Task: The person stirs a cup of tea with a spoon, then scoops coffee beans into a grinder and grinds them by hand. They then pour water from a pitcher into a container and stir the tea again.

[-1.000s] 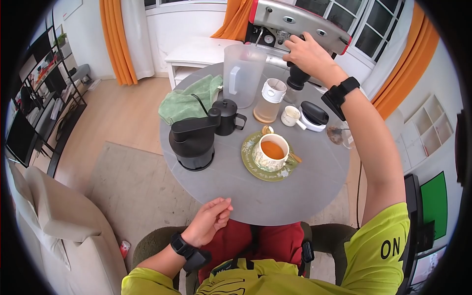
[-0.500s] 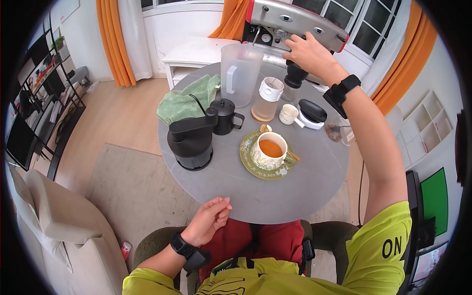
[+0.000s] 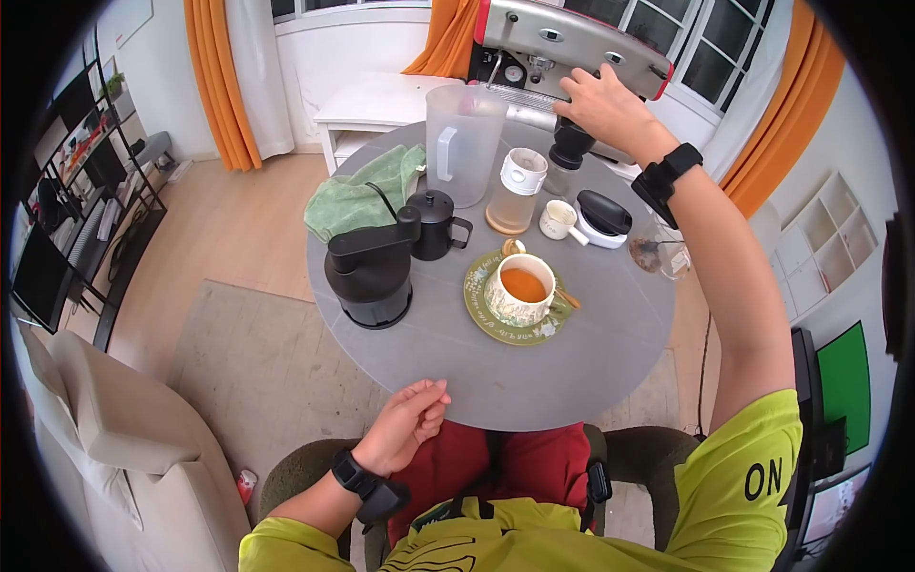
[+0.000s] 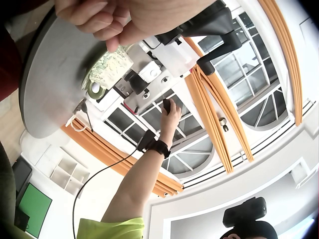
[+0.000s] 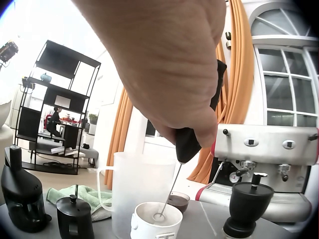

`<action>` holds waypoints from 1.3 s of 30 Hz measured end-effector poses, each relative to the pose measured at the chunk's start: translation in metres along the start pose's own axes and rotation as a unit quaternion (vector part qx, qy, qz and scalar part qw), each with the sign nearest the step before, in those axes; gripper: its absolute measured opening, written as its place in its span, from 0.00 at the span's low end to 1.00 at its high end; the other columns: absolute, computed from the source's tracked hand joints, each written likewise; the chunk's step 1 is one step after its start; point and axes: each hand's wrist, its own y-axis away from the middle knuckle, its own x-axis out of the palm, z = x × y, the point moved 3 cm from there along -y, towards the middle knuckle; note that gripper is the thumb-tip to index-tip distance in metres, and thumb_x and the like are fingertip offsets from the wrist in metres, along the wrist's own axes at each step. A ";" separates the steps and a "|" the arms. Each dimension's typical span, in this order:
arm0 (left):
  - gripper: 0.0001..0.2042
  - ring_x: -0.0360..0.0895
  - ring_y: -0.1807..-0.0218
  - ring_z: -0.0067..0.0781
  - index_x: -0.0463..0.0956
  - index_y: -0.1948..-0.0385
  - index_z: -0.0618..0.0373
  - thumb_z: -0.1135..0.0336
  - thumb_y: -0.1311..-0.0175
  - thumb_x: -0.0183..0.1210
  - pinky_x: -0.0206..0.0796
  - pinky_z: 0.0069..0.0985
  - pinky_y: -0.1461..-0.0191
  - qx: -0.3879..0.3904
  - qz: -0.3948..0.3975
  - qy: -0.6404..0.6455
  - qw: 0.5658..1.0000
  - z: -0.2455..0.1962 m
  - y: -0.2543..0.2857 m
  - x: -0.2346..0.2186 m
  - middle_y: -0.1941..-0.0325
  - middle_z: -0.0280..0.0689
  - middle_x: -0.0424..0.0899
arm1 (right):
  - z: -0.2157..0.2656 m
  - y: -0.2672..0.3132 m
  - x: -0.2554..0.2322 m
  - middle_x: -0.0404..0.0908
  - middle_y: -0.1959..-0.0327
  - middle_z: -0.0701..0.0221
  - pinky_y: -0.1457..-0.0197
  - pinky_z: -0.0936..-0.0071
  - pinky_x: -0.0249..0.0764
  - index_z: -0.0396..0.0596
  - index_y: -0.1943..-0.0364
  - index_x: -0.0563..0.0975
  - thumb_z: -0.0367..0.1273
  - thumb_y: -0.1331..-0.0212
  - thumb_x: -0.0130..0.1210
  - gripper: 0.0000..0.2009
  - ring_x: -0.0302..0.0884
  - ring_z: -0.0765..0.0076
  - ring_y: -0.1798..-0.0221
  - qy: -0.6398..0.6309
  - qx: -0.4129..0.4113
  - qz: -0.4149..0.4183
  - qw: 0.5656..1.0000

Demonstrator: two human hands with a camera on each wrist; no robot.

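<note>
My right hand [image 3: 605, 112] is raised over the far side of the table. It grips a handheld milk frother by its black handle [image 5: 188, 143]. In the right wrist view the thin wire whisk [image 5: 172, 186] points down, and its coil overlaps the mouth of the white-collared glass jar [image 3: 518, 191]. A black hand grinder [image 3: 572, 145] shows just below this hand in the head view. My left hand [image 3: 408, 427], fingers loosely curled and holding nothing, is at the table's near edge. Nearest it stands a floral cup [image 3: 515, 310] of orange-brown liquid on a green saucer [image 3: 486, 322].
A black lidded device [image 3: 367, 276], black pot [image 3: 436, 226], green towel [image 3: 357, 205] and clear pitcher [image 3: 462, 157] stand at left. A small white cup [image 3: 558, 219], a black-and-white device [image 3: 603, 221] and a glass [image 3: 658, 257] are at right. An espresso machine [image 3: 572, 48] stands behind.
The head view has shifted slightly. My right hand has edged a little to the right relative to the table, while the left hand stays where it was.
</note>
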 end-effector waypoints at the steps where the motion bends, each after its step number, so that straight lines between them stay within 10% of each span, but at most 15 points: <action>1: 0.10 0.54 0.79 0.13 0.70 0.72 0.53 0.62 0.29 0.50 0.48 0.13 0.75 0.001 0.006 0.001 1.000 0.000 0.000 0.000 0.81 0.23 0.60 | -0.001 0.001 -0.001 0.72 0.65 0.80 0.53 0.70 0.68 0.62 0.63 0.79 0.31 0.47 0.55 0.08 0.70 0.75 0.53 0.004 -0.005 0.000 1.000; 17: 0.10 0.55 0.78 0.16 0.69 0.72 0.54 0.63 0.30 0.50 0.49 0.14 0.75 -0.001 -0.001 -0.011 1.000 0.001 0.001 0.003 0.81 0.25 0.60 | -0.019 0.056 0.021 0.73 0.58 0.68 0.51 0.64 0.71 0.55 0.46 0.70 0.33 0.39 0.53 0.16 0.72 0.61 0.50 -0.232 0.093 0.063 0.966; 21: 0.10 0.55 0.78 0.16 0.69 0.72 0.54 0.62 0.30 0.50 0.49 0.15 0.75 -0.004 -0.002 -0.016 1.000 0.002 0.002 0.003 0.81 0.25 0.60 | -0.015 0.078 0.037 0.74 0.55 0.62 0.51 0.64 0.71 0.51 0.44 0.67 0.36 0.37 0.50 0.17 0.74 0.57 0.51 -0.400 0.157 0.056 0.901; 30: 0.11 0.54 0.78 0.15 0.69 0.72 0.54 0.61 0.29 0.50 0.48 0.14 0.74 0.000 -0.005 -0.029 1.000 0.003 0.004 0.005 0.81 0.24 0.59 | 0.077 0.171 0.054 0.72 0.61 0.61 0.53 0.69 0.70 0.45 0.45 0.69 0.43 0.37 0.54 0.22 0.72 0.63 0.61 -0.706 0.363 0.048 0.606; 39: 0.10 0.54 0.78 0.14 0.70 0.72 0.55 0.61 0.30 0.51 0.48 0.14 0.75 -0.007 -0.018 -0.019 1.000 0.006 -0.002 0.003 0.81 0.24 0.60 | 0.159 0.232 0.024 0.72 0.62 0.58 0.55 0.60 0.71 0.47 0.50 0.74 0.41 0.41 0.57 0.19 0.73 0.49 0.58 -0.569 0.371 0.120 0.724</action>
